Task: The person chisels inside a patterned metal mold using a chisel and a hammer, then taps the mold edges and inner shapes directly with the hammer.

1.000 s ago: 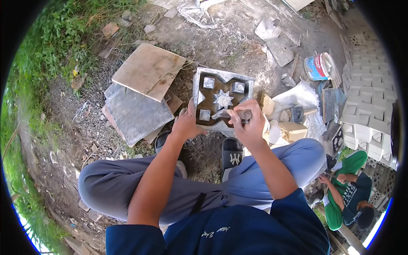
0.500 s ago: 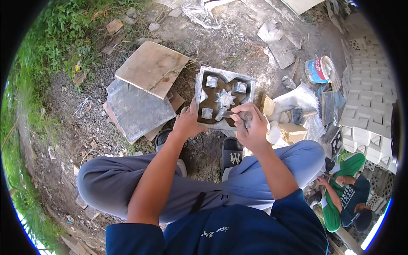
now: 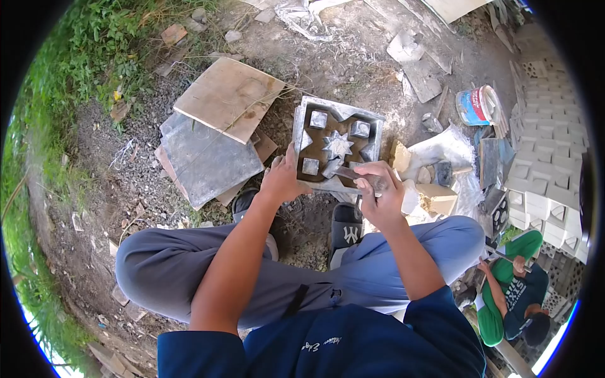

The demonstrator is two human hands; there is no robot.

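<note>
The right hand gripped a tool over the gray box just ahead. The left hand touched the box's left side; I couldn't tell if it gripped. The right hand hid one corner. The tool's tip looked unclear.

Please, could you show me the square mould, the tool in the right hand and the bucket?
Square mould (image 3: 338,147): head view, on the raised star at its middle.
Tool (image 3: 348,172): head view, on its dark front part.
Bucket (image 3: 473,106): head view, on its blue and red side.
</note>
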